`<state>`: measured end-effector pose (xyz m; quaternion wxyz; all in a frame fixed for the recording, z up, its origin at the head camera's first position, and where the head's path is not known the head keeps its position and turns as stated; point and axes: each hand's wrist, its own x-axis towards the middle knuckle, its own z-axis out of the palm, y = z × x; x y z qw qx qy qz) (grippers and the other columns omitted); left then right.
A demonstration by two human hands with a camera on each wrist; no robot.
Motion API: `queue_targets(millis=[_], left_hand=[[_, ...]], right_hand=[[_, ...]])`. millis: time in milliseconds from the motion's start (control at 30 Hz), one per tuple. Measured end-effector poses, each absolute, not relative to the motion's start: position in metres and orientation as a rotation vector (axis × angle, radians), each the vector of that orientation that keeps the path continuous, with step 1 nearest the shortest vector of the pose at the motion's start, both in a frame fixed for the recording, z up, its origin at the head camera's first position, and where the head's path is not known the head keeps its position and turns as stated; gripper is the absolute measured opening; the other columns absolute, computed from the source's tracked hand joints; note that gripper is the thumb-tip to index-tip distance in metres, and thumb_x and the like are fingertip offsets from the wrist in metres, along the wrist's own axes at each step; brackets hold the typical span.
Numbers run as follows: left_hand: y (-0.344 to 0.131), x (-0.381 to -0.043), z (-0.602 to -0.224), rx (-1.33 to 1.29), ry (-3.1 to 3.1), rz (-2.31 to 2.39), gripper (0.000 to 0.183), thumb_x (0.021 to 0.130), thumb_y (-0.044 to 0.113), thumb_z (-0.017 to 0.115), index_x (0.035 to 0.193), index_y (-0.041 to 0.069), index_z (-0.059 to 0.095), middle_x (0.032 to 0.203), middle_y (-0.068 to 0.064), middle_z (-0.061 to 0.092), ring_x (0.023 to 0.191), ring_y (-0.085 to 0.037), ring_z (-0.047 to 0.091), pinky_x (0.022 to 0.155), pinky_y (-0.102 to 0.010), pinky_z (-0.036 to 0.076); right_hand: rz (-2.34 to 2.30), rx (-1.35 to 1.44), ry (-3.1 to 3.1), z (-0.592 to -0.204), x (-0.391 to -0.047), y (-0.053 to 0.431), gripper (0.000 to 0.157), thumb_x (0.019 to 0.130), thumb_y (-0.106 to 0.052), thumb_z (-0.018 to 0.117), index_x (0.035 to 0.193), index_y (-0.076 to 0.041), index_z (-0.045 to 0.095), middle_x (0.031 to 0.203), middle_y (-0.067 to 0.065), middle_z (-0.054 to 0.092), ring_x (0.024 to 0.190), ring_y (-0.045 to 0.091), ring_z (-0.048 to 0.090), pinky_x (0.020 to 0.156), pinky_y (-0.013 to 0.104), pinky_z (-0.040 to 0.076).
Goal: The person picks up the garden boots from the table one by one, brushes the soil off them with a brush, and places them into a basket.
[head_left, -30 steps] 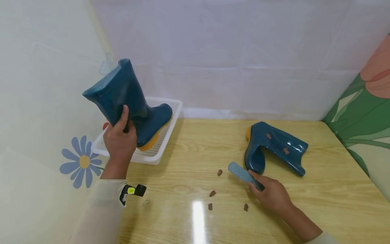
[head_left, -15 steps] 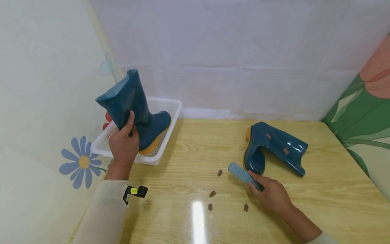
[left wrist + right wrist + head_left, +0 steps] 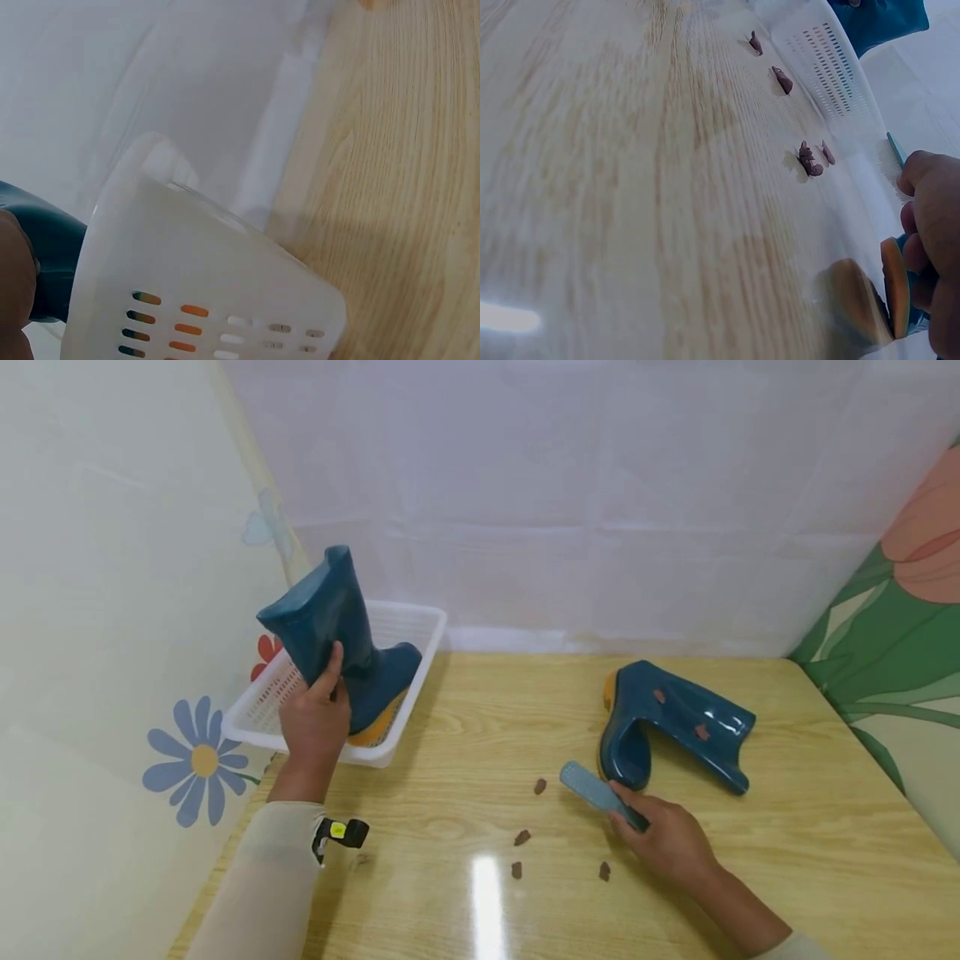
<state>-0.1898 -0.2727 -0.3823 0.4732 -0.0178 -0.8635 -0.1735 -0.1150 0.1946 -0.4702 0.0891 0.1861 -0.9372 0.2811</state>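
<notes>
No lettering or number can be read. A small yellow label sits on the black wrist device, near the tabletop's left edge; its dark marks are too small to make out.

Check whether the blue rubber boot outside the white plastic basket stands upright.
No, the blue rubber boot outside the white plastic basket lies on its side on the yellowish wooden table.
</notes>
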Motion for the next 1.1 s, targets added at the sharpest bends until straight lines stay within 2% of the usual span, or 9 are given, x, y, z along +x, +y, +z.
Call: queue_targets(millis=[133, 267, 400, 567, 667, 867, 967, 1100], left_hand=[[-0.274, -0.19, -0.385, -0.044, -2.174, -0.394, 0.05, 0.096, -0.002, 0.068, 0.142, 0.013, 0.061, 0.069, -0.026, 0.061, 0.056, -0.042, 0.055, 0.067, -0.055, 0.056], [-0.277, -0.189, -0.389, -0.082, -2.289, -0.366, 0.052, 0.093, -0.002, 0.071, 0.142, 0.013, 0.062, 0.072, -0.027, 0.064, 0.055, -0.04, 0.055, 0.066, -0.056, 0.056], [-0.277, -0.185, -0.39, -0.199, -2.412, -0.381, 0.053, 0.093, -0.003, 0.069, 0.142, 0.014, 0.063, 0.077, -0.027, 0.064, 0.056, -0.036, 0.054, 0.062, -0.058, 0.054], [-0.273, -0.179, -0.393, -0.357, -2.532, -0.452, 0.051, 0.094, -0.004, 0.067, 0.142, 0.016, 0.064, 0.106, -0.03, 0.069, 0.072, -0.038, 0.063, 0.072, -0.059, 0.056], [-0.269, -0.177, -0.392, -0.406, -2.591, -0.475, 0.049, 0.095, -0.002, 0.067, 0.14, 0.017, 0.066, 0.115, -0.029, 0.068, 0.081, -0.039, 0.065, 0.075, -0.06, 0.056], [-0.264, -0.175, -0.39, -0.461, -2.644, -0.486, 0.028, 0.094, 0.01, 0.072, 0.12, 0.016, 0.079, 0.122, -0.022, 0.066, 0.097, -0.041, 0.067, 0.08, -0.061, 0.054], [-0.261, -0.172, -0.389, -0.492, -2.679, -0.448, 0.018, 0.092, 0.015, 0.073, 0.108, 0.015, 0.083, 0.125, -0.018, 0.065, 0.098, -0.039, 0.067, 0.079, -0.059, 0.055], [-0.258, -0.172, -0.389, -0.541, -2.684, -0.4, 0.015, 0.09, 0.016, 0.073, 0.099, 0.014, 0.085, 0.125, -0.015, 0.066, 0.094, -0.034, 0.067, 0.072, -0.055, 0.056]], right_hand=[[0.824, 0.553, -2.778, -0.471, -0.115, 0.194, 0.047, 0.09, -0.016, 0.08, 0.134, -0.008, 0.069, 0.086, -0.004, 0.069, 0.064, 0.003, 0.047, 0.053, 0.023, 0.038], [0.818, 0.561, -2.771, -0.47, -0.116, 0.194, 0.047, 0.089, -0.016, 0.081, 0.134, -0.008, 0.069, 0.098, 0.002, 0.074, 0.067, 0.004, 0.05, 0.056, 0.024, 0.041], [0.828, 0.552, -2.792, -0.469, -0.116, 0.194, 0.047, 0.09, -0.017, 0.08, 0.135, -0.008, 0.068, 0.079, -0.007, 0.064, 0.062, 0.004, 0.045, 0.053, 0.023, 0.036], [0.828, 0.541, -2.809, -0.469, -0.115, 0.195, 0.047, 0.09, -0.018, 0.08, 0.135, -0.009, 0.068, 0.07, -0.012, 0.053, 0.059, 0.003, 0.041, 0.051, 0.023, 0.033], [0.826, 0.532, -2.822, -0.469, -0.115, 0.195, 0.047, 0.091, -0.019, 0.08, 0.135, -0.009, 0.068, 0.068, -0.013, 0.048, 0.058, 0.003, 0.039, 0.05, 0.023, 0.031], [0.823, 0.519, -2.826, -0.469, -0.114, 0.196, 0.047, 0.091, -0.019, 0.079, 0.136, -0.009, 0.068, 0.07, -0.012, 0.052, 0.058, 0.003, 0.04, 0.05, 0.024, 0.032], [0.82, 0.516, -2.823, -0.469, -0.115, 0.197, 0.047, 0.091, -0.019, 0.08, 0.135, -0.009, 0.068, 0.074, -0.01, 0.057, 0.059, 0.003, 0.042, 0.051, 0.024, 0.033], [0.809, 0.52, -2.815, -0.468, -0.115, 0.198, 0.047, 0.091, -0.018, 0.08, 0.135, -0.01, 0.068, 0.078, -0.008, 0.06, 0.059, 0.004, 0.042, 0.051, 0.024, 0.032]])
